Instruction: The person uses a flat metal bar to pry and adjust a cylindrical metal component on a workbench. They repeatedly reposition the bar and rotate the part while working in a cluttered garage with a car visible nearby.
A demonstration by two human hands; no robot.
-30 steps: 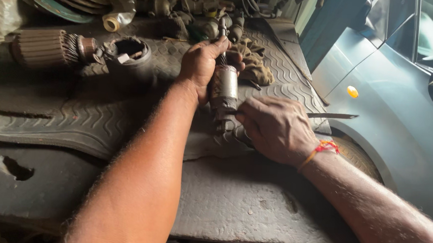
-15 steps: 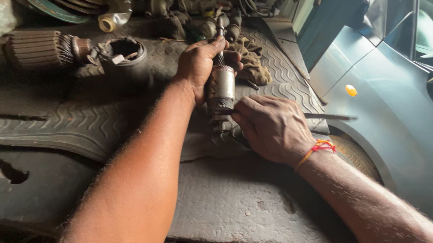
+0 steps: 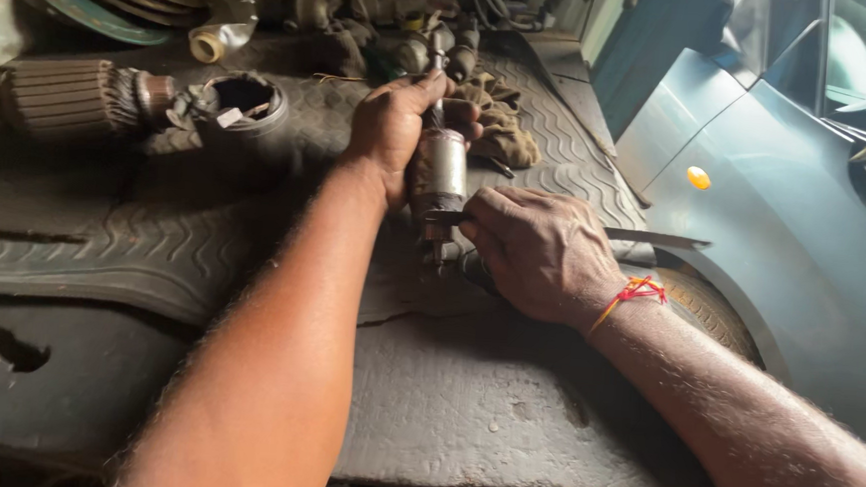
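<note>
You're looking down on a dark, grimy surface (image 3: 502, 418) covered by a worn rubber mat (image 3: 102, 253) with a wavy tread. To your right stands a blue-grey car (image 3: 785, 225), its tyre (image 3: 719, 311) just beside the surface's edge. Daylight falls from the right; the far clutter lies in shadow.

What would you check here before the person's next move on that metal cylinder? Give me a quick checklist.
1. Left hand gripping the metal cylinder: ok.
2. Right hand holding the thin flat blade against the cylinder's lower end: ok.
3. Cylinder resting on the rubber mat: ok.
4. Blade tip seated properly: cannot tell, hidden by fingers.
5. Rag clear of the blade: ok.
</note>
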